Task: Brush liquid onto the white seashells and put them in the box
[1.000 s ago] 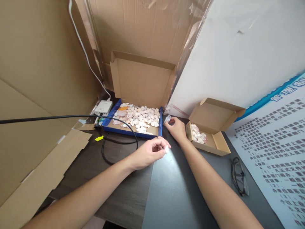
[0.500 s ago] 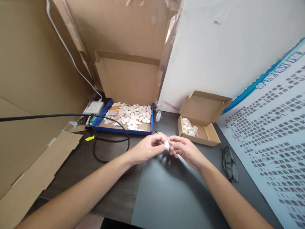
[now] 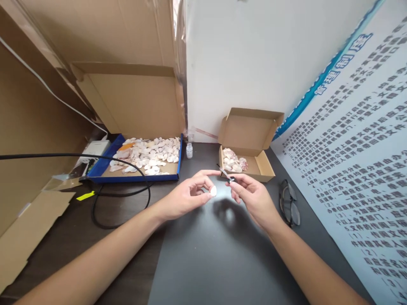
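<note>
My left hand (image 3: pixel 190 195) pinches a small white shell (image 3: pixel 213 191) between thumb and fingers above the dark table (image 3: pixel 127 220). Just to its right, my right hand (image 3: pixel 251 195) grips a thin dark-handled brush (image 3: pixel 225 173), its tip pointing up and left toward the shell. Behind them a small clear bottle (image 3: pixel 189 150) stands uncapped on the table. A blue-edged box (image 3: pixel 140 159) holding several pale shells lies at the back left. A small cardboard box (image 3: pixel 246 163) with several pinkish shells sits at the back right.
A black cable (image 3: pixel 104 203) loops over the table's left side beside a white charger (image 3: pixel 93 148) and a yellow tag (image 3: pixel 85 195). Folded glasses (image 3: pixel 289 205) lie at the right. Cardboard sheets (image 3: pixel 32 118) wall the left and back; a printed poster (image 3: pixel 359 152) leans at the right.
My right hand left the bottle by the blue box and came back to the middle with the brush. Both hands now meet over the table. The view has swung to the right.
</note>
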`<state>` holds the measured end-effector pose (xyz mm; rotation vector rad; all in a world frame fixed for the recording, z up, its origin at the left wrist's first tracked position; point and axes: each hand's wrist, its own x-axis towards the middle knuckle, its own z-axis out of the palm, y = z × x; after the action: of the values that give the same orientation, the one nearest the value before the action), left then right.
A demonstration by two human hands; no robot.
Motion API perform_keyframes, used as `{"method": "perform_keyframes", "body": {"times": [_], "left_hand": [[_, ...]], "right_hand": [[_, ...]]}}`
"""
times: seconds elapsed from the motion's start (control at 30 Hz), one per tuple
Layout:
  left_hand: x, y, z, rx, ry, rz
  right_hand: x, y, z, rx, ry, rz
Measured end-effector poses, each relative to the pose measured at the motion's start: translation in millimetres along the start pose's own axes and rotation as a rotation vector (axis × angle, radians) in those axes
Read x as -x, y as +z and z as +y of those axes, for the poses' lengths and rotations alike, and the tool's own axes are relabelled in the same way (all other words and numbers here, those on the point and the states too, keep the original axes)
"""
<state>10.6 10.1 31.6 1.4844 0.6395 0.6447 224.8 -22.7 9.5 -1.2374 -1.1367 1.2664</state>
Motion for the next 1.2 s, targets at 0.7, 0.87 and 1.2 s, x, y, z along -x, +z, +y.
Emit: {"method": "perform_keyframes", "body": {"times": [0.7,0.87,1.2], "left_hand": [[0,-2.4,-39,0.346,-0.214,0.085],[1,-3.5,-41,0.311,-0.200,0.066],[0,-3.7,-39,0.272,-0.219,0.065]], "right_hand": [[16,-4,10,0.515,-0.328,0.047],[16,-3,11,0.496,-0.320,0.026],[16,-1,11,0.460,-0.275,0.062]]}}
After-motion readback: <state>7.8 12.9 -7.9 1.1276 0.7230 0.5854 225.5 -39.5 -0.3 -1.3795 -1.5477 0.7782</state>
